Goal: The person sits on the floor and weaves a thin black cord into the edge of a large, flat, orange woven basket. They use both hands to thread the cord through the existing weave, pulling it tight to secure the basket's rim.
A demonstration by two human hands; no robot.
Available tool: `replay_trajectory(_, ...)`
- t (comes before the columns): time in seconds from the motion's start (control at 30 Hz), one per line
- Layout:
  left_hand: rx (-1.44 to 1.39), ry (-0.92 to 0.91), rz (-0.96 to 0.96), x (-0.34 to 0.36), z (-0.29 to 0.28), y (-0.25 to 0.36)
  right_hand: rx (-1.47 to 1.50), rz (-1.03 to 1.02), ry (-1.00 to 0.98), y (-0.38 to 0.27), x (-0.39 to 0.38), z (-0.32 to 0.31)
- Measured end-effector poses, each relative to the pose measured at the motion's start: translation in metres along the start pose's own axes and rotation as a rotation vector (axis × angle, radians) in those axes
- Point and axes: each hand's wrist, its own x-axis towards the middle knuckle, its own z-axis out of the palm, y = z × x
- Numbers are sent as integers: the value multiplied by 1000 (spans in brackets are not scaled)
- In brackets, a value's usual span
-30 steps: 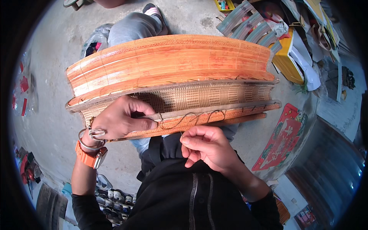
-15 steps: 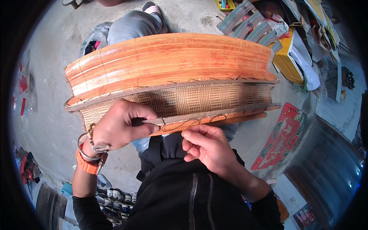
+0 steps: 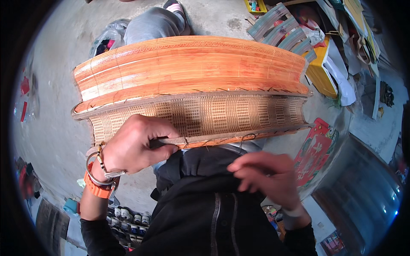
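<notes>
At the far left, see red pieces point(image 3: 24, 86) lying on the concrete floor point(image 3: 55, 81). Lower down, find a teal container point(image 3: 70, 206), too small in view to tell of any contents. Then, toward the top, see a clear plastic bag point(image 3: 117, 28) on the floor, with dark and bright pink things point(image 3: 110, 44) showing inside. Below, note an orange watch point(image 3: 96, 186), then the left hand point(image 3: 137, 144), gripping the near bound edge of a folded mat point(image 3: 200, 64) between thumb and fingers. Farther down, see a rack point(image 3: 128, 222) filled with rows of shoes point(image 3: 124, 213). Find the mat across the middle, in front of a black top point(image 3: 192, 205), glossy orange on the far fold, tan and woven in the trough between folds, bound in grey-brown. Beyond the mat, see a grey-trousered leg point(image 3: 156, 25). Along the near edge, make out a loop of dark thread point(image 3: 248, 135). At the top, see a yellow crate point(image 3: 256, 11) with small items point(image 3: 255, 5) inside. Below, see the right hand point(image 3: 270, 176), apart from the mat, blurred, fingers loosely bent; cannot tell if pinching anything. Then see banded grey-blue slats point(image 3: 269, 21), a larger yellow box point(image 3: 321, 79) with a white sheet point(image 3: 341, 83) against the side and, lower, a red printed floor mat point(image 3: 318, 149).
</notes>
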Motion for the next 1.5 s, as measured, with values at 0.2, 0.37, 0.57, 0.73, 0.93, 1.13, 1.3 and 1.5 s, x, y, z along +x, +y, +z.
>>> replay_trajectory(0.2, 231, 80, 161, -5, 7, 13, -659, -722, 111, -27, 56, -16)
replay_trajectory(0.37, 455, 208, 272, -13, 18, 21, -498, -436, -407, -10, 99, -1)
replay_trajectory(0.57, 471, 226, 290, -16, 22, 20, -201, -376, -286, -6, 100, 3)
replay_trajectory(0.73, 354, 190, 222, -17, 20, 10, 38, -387, 5, -43, 88, -42)
replay_trajectory(0.93, 233, 114, 130, -14, 15, 5, 891, -488, 80, -70, 53, -169)
replay_trajectory(1.13, 114, 80, 122, -15, 15, -1, 888, -793, 637, -43, 3, -342)
replay_trajectory(1.3, -23, 63, 93, -15, 10, 0, 878, -709, 892, -19, 17, -353)
replay_trajectory(1.5, 222, 71, 81, -20, 11, 8, 952, -683, 785, 33, 22, -379)
